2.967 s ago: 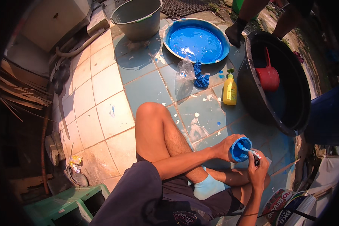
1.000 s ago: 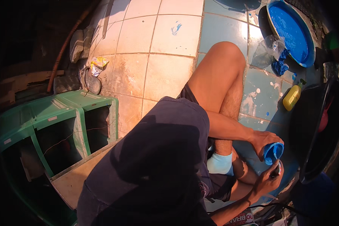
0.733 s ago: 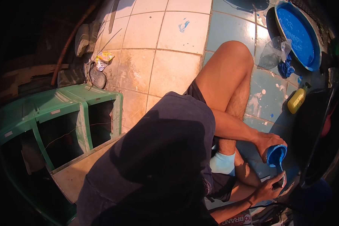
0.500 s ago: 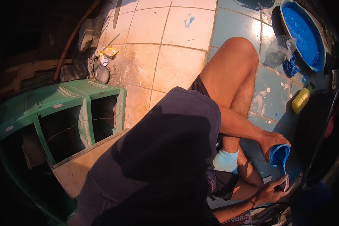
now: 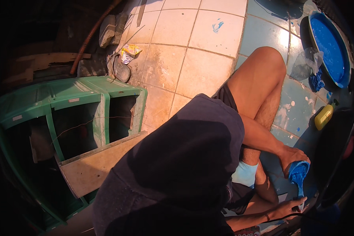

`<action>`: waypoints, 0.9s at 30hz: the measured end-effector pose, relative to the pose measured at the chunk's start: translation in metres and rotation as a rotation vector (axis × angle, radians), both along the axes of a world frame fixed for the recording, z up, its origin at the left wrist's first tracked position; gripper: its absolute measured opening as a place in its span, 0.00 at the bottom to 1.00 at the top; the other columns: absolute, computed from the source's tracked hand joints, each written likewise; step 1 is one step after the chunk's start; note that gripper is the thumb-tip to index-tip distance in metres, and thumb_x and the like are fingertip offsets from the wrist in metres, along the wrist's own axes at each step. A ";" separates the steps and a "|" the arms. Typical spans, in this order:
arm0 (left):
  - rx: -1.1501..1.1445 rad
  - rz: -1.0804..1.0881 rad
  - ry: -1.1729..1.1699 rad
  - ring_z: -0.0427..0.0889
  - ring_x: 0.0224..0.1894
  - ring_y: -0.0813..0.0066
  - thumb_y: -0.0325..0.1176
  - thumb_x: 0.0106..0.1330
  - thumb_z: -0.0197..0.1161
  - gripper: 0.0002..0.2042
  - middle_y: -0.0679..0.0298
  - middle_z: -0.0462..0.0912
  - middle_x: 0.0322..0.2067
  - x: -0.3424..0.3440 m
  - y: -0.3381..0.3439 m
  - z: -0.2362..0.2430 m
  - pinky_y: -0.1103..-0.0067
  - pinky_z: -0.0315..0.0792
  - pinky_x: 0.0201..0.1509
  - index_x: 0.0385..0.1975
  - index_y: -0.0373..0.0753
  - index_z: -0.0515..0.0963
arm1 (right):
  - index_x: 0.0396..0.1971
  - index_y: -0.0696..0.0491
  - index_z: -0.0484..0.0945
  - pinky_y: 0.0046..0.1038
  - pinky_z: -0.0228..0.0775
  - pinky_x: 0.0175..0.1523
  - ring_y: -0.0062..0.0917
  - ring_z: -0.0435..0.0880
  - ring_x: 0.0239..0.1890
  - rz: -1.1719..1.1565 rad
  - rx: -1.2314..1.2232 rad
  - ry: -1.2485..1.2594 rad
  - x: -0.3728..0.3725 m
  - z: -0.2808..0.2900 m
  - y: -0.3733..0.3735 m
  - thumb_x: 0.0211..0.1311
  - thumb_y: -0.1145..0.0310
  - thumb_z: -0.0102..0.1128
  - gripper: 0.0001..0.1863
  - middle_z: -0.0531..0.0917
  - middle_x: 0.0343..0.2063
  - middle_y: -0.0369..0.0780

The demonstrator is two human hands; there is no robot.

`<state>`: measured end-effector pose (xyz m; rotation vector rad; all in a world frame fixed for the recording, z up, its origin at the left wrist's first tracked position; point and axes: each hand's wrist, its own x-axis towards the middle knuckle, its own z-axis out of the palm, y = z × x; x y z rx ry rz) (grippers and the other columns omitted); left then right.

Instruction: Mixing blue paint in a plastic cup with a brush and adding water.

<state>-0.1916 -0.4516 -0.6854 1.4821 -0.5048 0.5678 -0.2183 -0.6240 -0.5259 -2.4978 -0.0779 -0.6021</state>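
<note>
My left hand (image 5: 292,159) is wrapped round a small round container (image 5: 305,164) whose inside is coated in blue paint. Its mouth tilts toward my right hand (image 5: 290,207). Those fingers are closed on the pale handle of a paint-covered tool (image 5: 299,188); its broad blue end rests at the container's mouth. I cannot tell whether it is a brush or a spatula. Both hands are close to my bent legs, beside a light blue sock (image 5: 246,175). The far side of the container is hidden.
A large tray of blue paint (image 5: 327,43) stands at the upper right, near a clear plastic bag (image 5: 303,65) and a yellow bottle (image 5: 324,117). A dark basin (image 5: 334,153) is right of my hands. On the left lies a green plastic drawer frame (image 5: 72,92) with a board (image 5: 100,169).
The whole view has shifted, so most things appear farther right. My right hand has drawn slightly away from the container, and more of the tool's blue end shows.
</note>
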 end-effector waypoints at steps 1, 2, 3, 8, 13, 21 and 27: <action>-0.004 -0.010 -0.011 0.81 0.46 0.55 0.47 0.32 0.83 0.44 0.58 0.81 0.44 0.001 0.000 0.001 0.65 0.75 0.52 0.53 0.39 0.69 | 0.43 0.65 0.83 0.29 0.76 0.45 0.28 0.85 0.40 -0.010 0.007 -0.015 0.003 0.001 -0.004 0.74 0.62 0.58 0.18 0.87 0.39 0.47; -0.031 -0.054 0.000 0.81 0.46 0.54 0.47 0.33 0.83 0.44 0.58 0.81 0.44 0.001 -0.001 0.002 0.65 0.74 0.52 0.54 0.39 0.69 | 0.43 0.65 0.83 0.29 0.76 0.45 0.28 0.85 0.40 -0.027 0.014 -0.034 0.004 -0.001 -0.008 0.74 0.62 0.57 0.18 0.87 0.39 0.47; -0.061 -0.103 0.010 0.81 0.47 0.54 0.47 0.33 0.83 0.44 0.58 0.81 0.44 0.000 -0.004 0.003 0.65 0.74 0.52 0.54 0.39 0.69 | 0.43 0.65 0.83 0.29 0.76 0.45 0.28 0.85 0.39 -0.044 0.014 -0.031 -0.001 -0.002 -0.015 0.75 0.62 0.57 0.18 0.87 0.39 0.46; -0.038 -0.059 0.002 0.79 0.50 0.52 0.45 0.33 0.83 0.47 0.57 0.79 0.49 -0.001 -0.001 0.005 0.63 0.71 0.56 0.58 0.40 0.67 | 0.42 0.67 0.83 0.29 0.75 0.45 0.29 0.84 0.38 -0.160 0.004 -0.002 -0.020 0.020 0.022 0.74 0.61 0.58 0.20 0.87 0.39 0.49; 0.020 -0.135 0.165 0.79 0.58 0.58 0.42 0.37 0.85 0.45 0.56 0.76 0.56 -0.004 0.022 0.004 0.66 0.72 0.63 0.59 0.40 0.68 | 0.28 0.62 0.79 0.19 0.56 0.26 0.12 0.69 0.22 -0.203 0.398 0.084 -0.011 0.005 0.037 0.74 0.61 0.58 0.19 0.76 0.21 0.31; 0.032 -0.159 0.189 0.78 0.56 0.52 0.42 0.38 0.85 0.45 0.55 0.77 0.54 0.001 0.003 0.012 0.63 0.71 0.62 0.59 0.41 0.67 | 0.32 0.58 0.78 0.16 0.46 0.21 0.08 0.61 0.16 -0.323 0.884 0.183 -0.013 -0.008 -0.002 0.75 0.59 0.56 0.17 0.71 0.18 0.28; 0.018 -0.186 0.225 0.77 0.58 0.54 0.42 0.38 0.85 0.45 0.55 0.77 0.55 0.001 0.007 0.015 0.64 0.71 0.64 0.60 0.40 0.68 | 0.32 0.56 0.78 0.15 0.47 0.20 0.08 0.62 0.16 -0.279 0.923 0.172 -0.014 -0.015 -0.012 0.75 0.59 0.55 0.16 0.72 0.17 0.29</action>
